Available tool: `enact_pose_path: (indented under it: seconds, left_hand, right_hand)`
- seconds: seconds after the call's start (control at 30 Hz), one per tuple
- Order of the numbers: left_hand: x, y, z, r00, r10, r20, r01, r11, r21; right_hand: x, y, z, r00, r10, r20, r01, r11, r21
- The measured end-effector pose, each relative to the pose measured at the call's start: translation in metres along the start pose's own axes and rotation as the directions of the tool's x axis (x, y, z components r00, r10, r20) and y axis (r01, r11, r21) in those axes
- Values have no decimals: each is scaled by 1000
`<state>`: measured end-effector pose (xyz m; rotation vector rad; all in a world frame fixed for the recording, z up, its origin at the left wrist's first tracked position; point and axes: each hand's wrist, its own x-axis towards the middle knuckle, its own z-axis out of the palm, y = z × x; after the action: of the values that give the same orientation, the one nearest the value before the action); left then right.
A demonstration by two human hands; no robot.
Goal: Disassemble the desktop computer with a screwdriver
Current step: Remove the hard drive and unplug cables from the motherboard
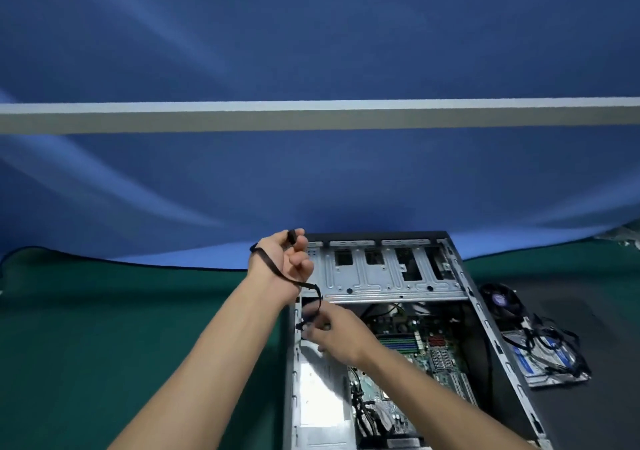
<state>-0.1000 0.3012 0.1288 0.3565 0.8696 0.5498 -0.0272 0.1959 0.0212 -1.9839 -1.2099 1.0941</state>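
2 hands on 1 black cable [291, 281] above open computer case [391, 311]: left hand [289, 259] raised, pinching connector end; right hand [332, 332] lower, apparently gripping other end. Long axis up-down between them, case directly beneath.

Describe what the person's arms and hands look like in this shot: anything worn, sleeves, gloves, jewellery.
Both arms are bare from the lower frame edge up to the hands: no sleeves show. The left hand and right hand wear no gloves, and no watch, bracelet or ring is visible on either. The right hand's fingers are motion-blurred, so small items there cannot be ruled out.
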Motion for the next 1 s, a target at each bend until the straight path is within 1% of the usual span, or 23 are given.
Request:
enact_pose_path:
  seconds: [0.07, 0.17, 0.27, 0.37, 0.43, 0.47, 0.5, 0.57, 0.63, 0.73, 0.77, 0.83, 0.87, 0.93, 0.97, 1.0]
  left_hand:
    - [4, 14, -10, 1000, -9, 7, 10, 999, -38]
    - [13, 35, -29, 1000, -18, -17, 16, 992, -123]
    - [23, 48, -45, 998, -30, -63, 16, 977, -212]
    - [30, 56, -51, 998, -26, -62, 10, 969, -247]
    - [35, 60, -57, 997, -17, -72, -2, 966, -259]
    - [38, 61, -60, 997, -12, -81, -10, 965, -262]
    - [42, 62, -65, 995, -5, -95, -20, 964, -265]
    - [51, 60, -77, 990, 9, -141, -45, 967, -251]
    - [60, 52, -91, 980, 10, -197, -46, 982, -184]
    - [71, 31, -110, 973, -30, -229, 14, 997, -74]
    - [74, 22, -115, 971, -52, -232, 51, 999, -11]
    - [76, 3, -124, 967, -99, -234, 142, 974, 175]
    - [77, -7, -126, 965, -118, -236, 185, 940, 287]
    - [75, -26, -128, 964, -112, -243, 227, 824, 519]
    - [73, -34, -127, 966, -84, -246, 221, 763, 607]
    - [72, -41, -126, 967, -31, -251, 195, 722, 663]
  right_hand:
    - [6, -8, 4, 1000, 17, 21, -16, 998, -53]
    - [10, -14, 2, 999, 1, 49, 7, 984, -177]
    - [16, -16, -1, 990, 12, 139, 29, 958, -287]
    - [22, -20, 1, 978, 40, 204, 38, 931, -364]
    - [24, -21, 2, 976, 39, 216, 66, 887, -458]
    - [24, -20, 3, 979, 28, 202, 72, 879, -470]
    - [24, -20, 3, 985, 20, 174, 61, 893, -447]
    - [24, -25, -2, 996, 30, 80, -8, 963, -268]
    - [27, -35, -13, 998, 58, -22, -59, 996, -66]
    - [34, -56, -34, 990, 42, -134, -24, 990, 137]
    - [37, -63, -39, 986, 32, -163, 2, 979, 205]
    - [42, -74, -47, 979, 25, -200, 37, 954, 298]
    - [43, -77, -49, 977, 22, -211, 47, 948, 315]
    - [47, -79, -47, 974, 21, -228, 53, 948, 313]
    - [49, -78, -44, 973, 26, -231, 46, 952, 303]
    - [51, -76, -41, 973, 32, -231, 37, 957, 289]
